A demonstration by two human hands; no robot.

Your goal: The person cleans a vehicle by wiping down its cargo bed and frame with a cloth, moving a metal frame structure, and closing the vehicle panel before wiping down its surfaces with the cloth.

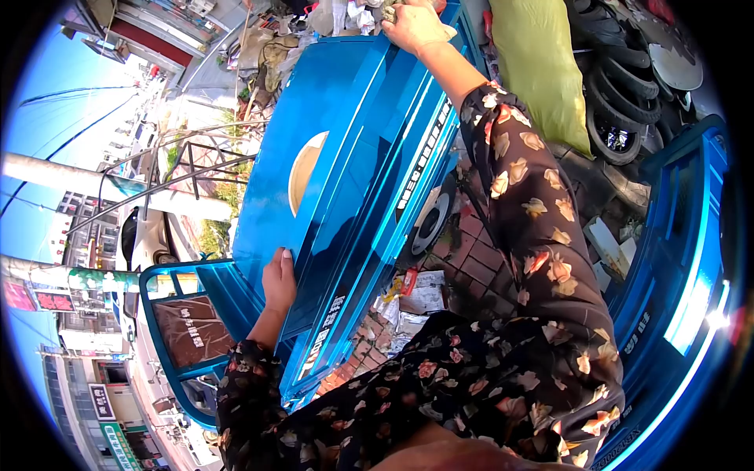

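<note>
Blue cart [334, 188]: glossy, white-lettered, 1 under hands | left hand [279, 281]: 1, grip released, resting on it | right hand [415, 30]: 1, grip clenched around 1 drab wad [389, 14]

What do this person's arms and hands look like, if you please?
The right sleeve is dark and loose, printed with cream and pink flowers, and ends short of the wrist; the left sleeve is dark with matching flowers. The left hand and right hand are gloveless.
</note>
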